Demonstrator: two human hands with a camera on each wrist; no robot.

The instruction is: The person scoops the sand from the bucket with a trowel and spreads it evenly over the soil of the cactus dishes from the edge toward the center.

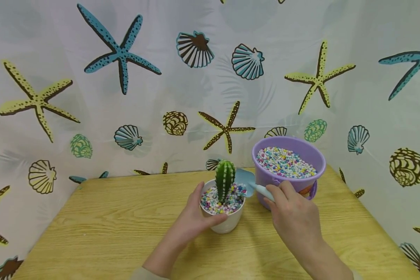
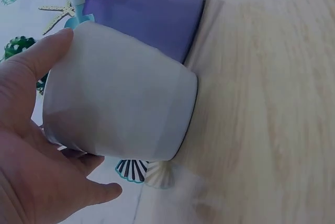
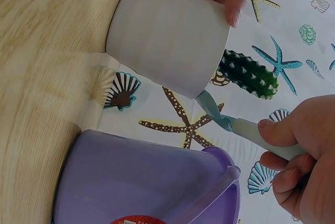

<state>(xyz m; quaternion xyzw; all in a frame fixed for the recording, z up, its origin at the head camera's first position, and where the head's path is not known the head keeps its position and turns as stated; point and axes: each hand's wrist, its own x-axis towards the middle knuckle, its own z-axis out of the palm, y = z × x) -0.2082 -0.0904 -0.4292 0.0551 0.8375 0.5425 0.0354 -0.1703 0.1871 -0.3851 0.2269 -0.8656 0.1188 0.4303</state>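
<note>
A small green cactus (image 1: 225, 181) stands upright in a white pot (image 1: 227, 224), surrounded by multicoloured pebbles (image 1: 211, 202). My left hand (image 1: 192, 217) holds the pot from the left, thumb near the front rim and fingers round the far side. With my right hand (image 1: 295, 217) I grip the pale handle of a light blue toy shovel (image 1: 245, 179). Its blade overlaps the pot's right rim, tilted down towards the pebbles beside the cactus. In the right wrist view the blade's tip (image 3: 207, 101) is right at the rim, partly hidden behind the pot.
A purple bucket (image 1: 309, 155) holding many similar pebbles (image 1: 285, 161) stands just right of the pot, behind my right hand. Both rest on a wooden table (image 1: 119, 217). A white curtain (image 1: 143, 109) printed with starfish and shells hangs along the back and sides.
</note>
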